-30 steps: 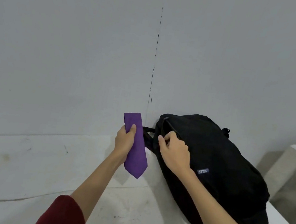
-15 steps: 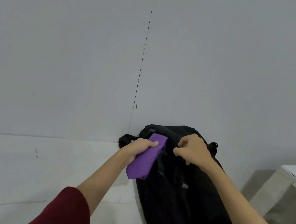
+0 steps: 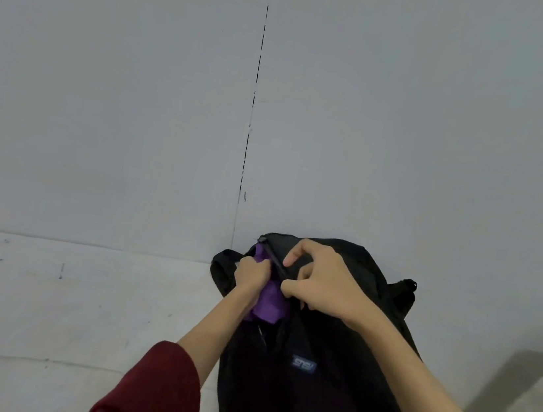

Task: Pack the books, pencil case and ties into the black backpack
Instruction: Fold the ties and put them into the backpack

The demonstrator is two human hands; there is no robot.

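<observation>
Broadly, your scene was a pale wall [image 3: 104, 97] behind a white tabletop [image 3: 42, 314], and against that wall sat the black backpack [image 3: 323, 403], leaning with its top opening toward you. Your right hand [image 3: 325, 287] was at the upper rim of that opening, its fingers [image 3: 294, 255] curled round the flap edge by the zip and holding the mouth apart. Your left hand [image 3: 251, 274] was closed round the purple tie [image 3: 269, 304], which sat partly inside the opening: a bit of it showed above your fist near the zip, the rest bunched below your knuckles at the mouth. I judged the tie light, soft and limp, so it would fold and snag on the zip rather than slide in; a hold on the bunched middle, pushed well down, seemed best. The bag's cloth looked slack too, so its rim needed your grip to stay open. Books and pencil case were not in view.
</observation>
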